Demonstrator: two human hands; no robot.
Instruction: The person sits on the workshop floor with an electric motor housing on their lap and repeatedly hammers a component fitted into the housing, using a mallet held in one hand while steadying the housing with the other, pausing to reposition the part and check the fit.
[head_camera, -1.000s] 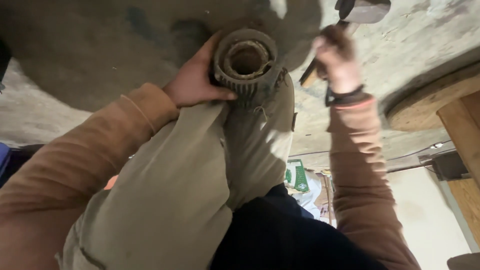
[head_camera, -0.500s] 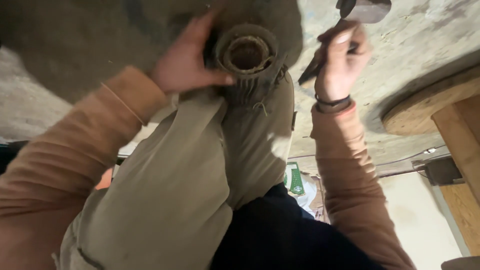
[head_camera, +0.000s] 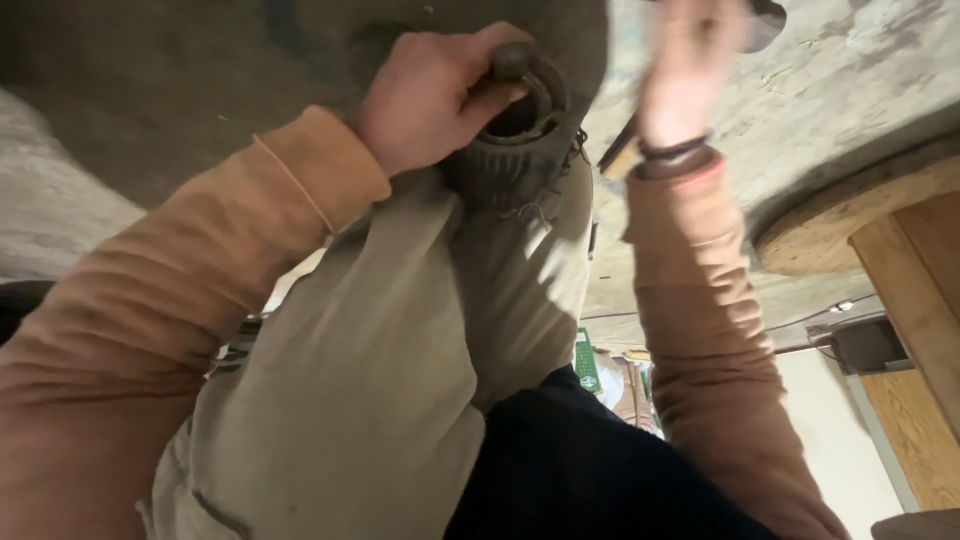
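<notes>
Left hand (head_camera: 430, 100) clamped around a dark, ribbed metal cylinder (head_camera: 505, 150) propped on the raised knee of the khaki trouser leg (head_camera: 400, 360), grip pressed tight with fingers and thumb closed over the open rim, pinching what looks like a small rounded dark piece (head_camera: 512, 60) at the mouth. Right hand (head_camera: 690, 75) raised beside it, heavily blurred; grip state impossible to tell, though a dark handle (head_camera: 622, 150) slanting below the wrist and a dark tool head (head_camera: 768, 22) at the top edge suggest a hammer-like tool in hand. Main risk, as a judgement: fingers sitting on the rim, directly in the line of any blow, so a slightly misaimed strike likely to land on the thumb or knuckles. Second risk: cylinder resting only on soft fabric over the knee, so liable to tip or roll off under impact, with force passing into the leg. Third: rounded piece liable to skid off the rim if hit off-centre. Against the earlier frames: rim then open and unobstructed with the left hand wrapped behind the cylinder, now covered by fingers; right hand then sharper and gripping the tool beside the cylinder, now higher and smeared by motion.
</notes>
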